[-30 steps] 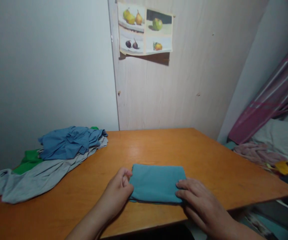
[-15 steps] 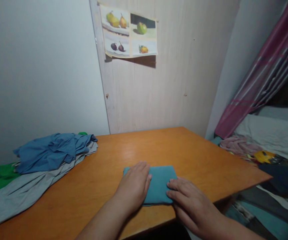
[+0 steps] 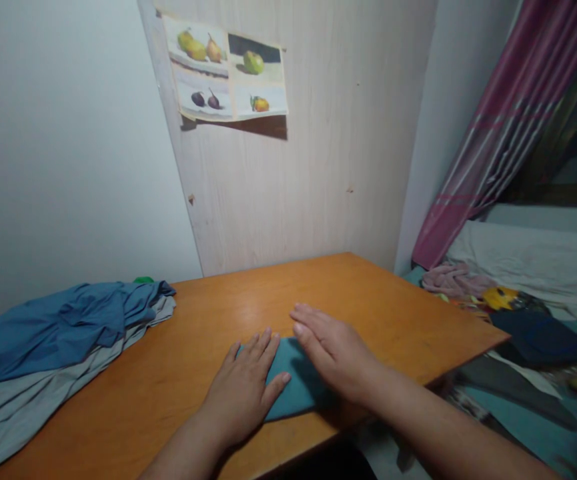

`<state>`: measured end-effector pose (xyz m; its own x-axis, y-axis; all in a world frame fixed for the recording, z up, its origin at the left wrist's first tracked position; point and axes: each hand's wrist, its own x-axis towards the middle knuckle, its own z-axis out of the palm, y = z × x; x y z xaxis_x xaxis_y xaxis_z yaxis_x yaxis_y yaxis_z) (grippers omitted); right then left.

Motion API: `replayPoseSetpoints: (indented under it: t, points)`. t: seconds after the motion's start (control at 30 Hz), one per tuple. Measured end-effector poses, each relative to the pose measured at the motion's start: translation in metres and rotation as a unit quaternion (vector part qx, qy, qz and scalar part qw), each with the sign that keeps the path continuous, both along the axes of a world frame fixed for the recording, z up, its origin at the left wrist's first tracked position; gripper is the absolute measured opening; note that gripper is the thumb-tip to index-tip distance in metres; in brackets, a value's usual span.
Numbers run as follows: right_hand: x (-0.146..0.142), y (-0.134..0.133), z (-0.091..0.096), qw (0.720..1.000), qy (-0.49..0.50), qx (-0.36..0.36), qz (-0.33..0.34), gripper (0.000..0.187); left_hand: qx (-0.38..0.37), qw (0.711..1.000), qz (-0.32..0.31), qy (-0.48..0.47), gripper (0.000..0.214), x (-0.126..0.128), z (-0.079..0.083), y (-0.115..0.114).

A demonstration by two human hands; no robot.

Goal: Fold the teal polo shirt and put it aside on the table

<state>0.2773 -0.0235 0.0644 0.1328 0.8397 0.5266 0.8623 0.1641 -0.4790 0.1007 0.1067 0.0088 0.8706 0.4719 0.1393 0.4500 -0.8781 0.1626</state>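
Note:
A folded teal cloth (image 3: 295, 383) lies flat near the front edge of the wooden table (image 3: 248, 303). My left hand (image 3: 245, 377) rests on its left part, palm down, with the fingers stretched out and the thumb spread over the cloth. Over the right far part of the cloth is my right hand (image 3: 335, 347), its fingers extended and lying side by side, casting a shadow on the fabric. Whether the right palm touches the cloth I cannot tell. Both hands cover portions of the cloth, and neither grips anything.
Loose blue clothing (image 3: 68, 320) and a grey garment (image 3: 83, 373) are heaped at the table's left. On the right, beyond the table edge, lie a dark folded garment (image 3: 543, 337) and a pink cloth (image 3: 455, 280). A pink curtain (image 3: 473, 147) hangs behind them.
My right hand has risen from the cloth's right edge toward its far side. My left hand's fingers and thumb have spread apart on the cloth. The view has turned slightly right.

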Motion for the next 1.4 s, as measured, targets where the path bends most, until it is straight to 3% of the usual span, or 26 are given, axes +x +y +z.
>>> replayPoseSetpoints:
  t: [0.13,0.23,0.5,0.97,1.03,1.2,1.4]
  points:
    - [-0.013,0.015,-0.022,0.980,-0.068,-0.188,0.002,0.068,0.015,1.000,0.002,0.007,0.072,-0.004,-0.001,-0.001]
    - [-0.010,0.010,-0.039,0.964,-0.080,-0.254,-0.010,0.074,0.028,1.000,0.013,-0.002,0.077,-0.010,-0.007,0.002]
    - [-0.002,-0.008,-0.053,0.963,-0.058,-0.257,-0.050,0.084,0.003,0.997,0.073,-0.008,0.092,-0.016,-0.018,0.011]
    - [0.006,-0.006,-0.066,0.965,-0.052,-0.249,-0.059,0.086,-0.068,0.979,0.190,-0.017,0.101,-0.028,-0.024,0.023]
    - [0.007,-0.005,-0.067,0.966,-0.052,-0.247,-0.058,0.087,-0.069,0.976,0.205,-0.042,0.096,-0.031,-0.027,0.030]
    - [0.010,-0.005,-0.068,0.966,-0.057,-0.246,-0.059,0.090,-0.052,0.965,0.196,-0.167,0.061,-0.039,-0.023,0.049]
    - [0.015,-0.003,-0.073,0.965,-0.056,-0.248,-0.055,0.091,-0.100,0.918,0.241,-0.299,0.048,-0.047,-0.016,0.059]
